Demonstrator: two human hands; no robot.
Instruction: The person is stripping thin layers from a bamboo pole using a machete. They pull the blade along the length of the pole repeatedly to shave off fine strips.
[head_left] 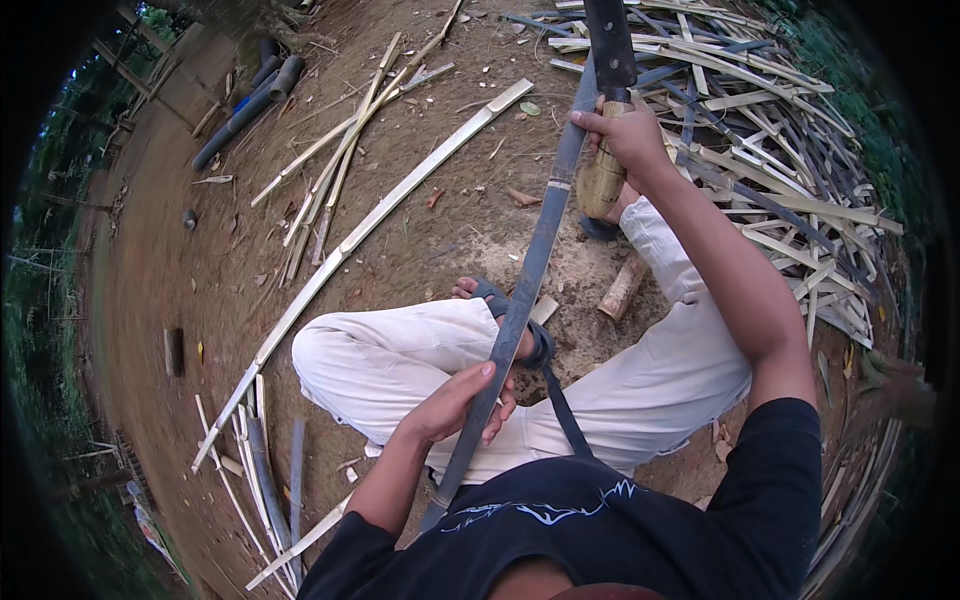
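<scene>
The left hand (455, 400) grips a dark bamboo strip (520, 300) across the lap, the right hand (625, 135) clenches a knife (605, 120) whose blade could slip toward fingers.

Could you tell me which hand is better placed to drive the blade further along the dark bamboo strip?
Probably the right hand: it grips the wooden-handled knife, while the left hand steadies the long dark bamboo strip.

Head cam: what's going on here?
A person sits on bare dirt, working a long dark bamboo strip. The left hand grips the strip near the lap; the right hand holds a wooden-handled knife against it further up. A pile of split strips lies at right; a long pale slat lies at left.
</scene>
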